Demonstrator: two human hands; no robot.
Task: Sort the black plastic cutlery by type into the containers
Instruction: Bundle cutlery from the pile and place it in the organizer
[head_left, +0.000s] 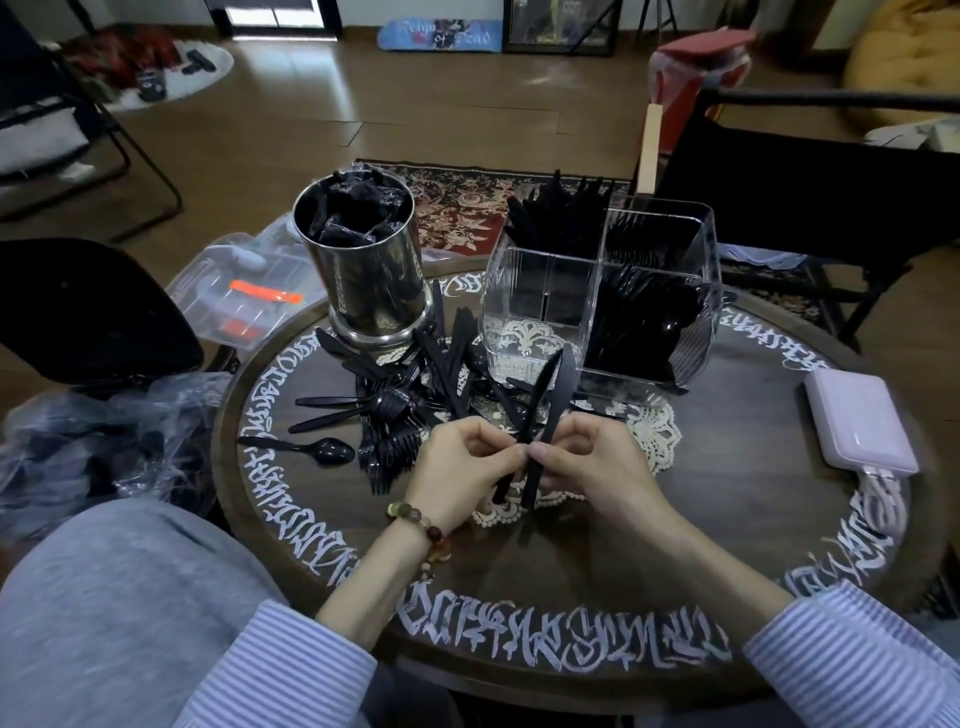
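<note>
A heap of black plastic cutlery lies in the middle of the round table, with a lone spoon to its left. My left hand and my right hand meet just in front of the heap, both pinching a small bunch of black knives that stands upright between them. Behind stands a clear divided container: black cutlery fills its back-left and right compartments, and its front-left compartment looks empty. A steel cylinder stuffed with black wrappers stands at the back left.
A pink flat case with a cable lies at the table's right edge. A lace doily sits under the heap. A clear plastic box, a black chair and plastic bags are off the table's left side.
</note>
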